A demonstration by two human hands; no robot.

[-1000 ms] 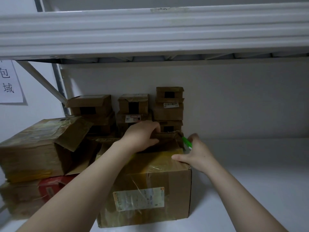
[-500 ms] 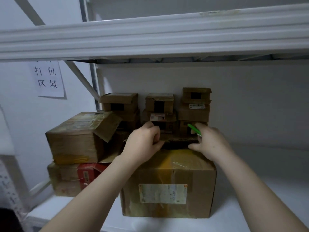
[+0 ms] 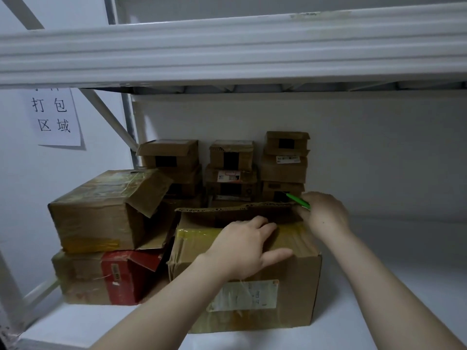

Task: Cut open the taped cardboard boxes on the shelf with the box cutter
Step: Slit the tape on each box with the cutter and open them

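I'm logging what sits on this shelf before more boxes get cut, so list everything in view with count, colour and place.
Large front box: one, brown with yellow tape, front centre of the shelf, rear flap raised.
Large left boxes: two, stacked; top one brown with a loose flap, bottom one brown and red.
Small boxes: about eight, brown, stacked in three columns against the back wall.
Box cutter: one, green, at the front box's rear right corner.
Paper sign: one, white with black characters, on the left wall.
Shelf: white, with another level above.
Left hand: flat on the front box's top.
Right hand: holding the box cutter.
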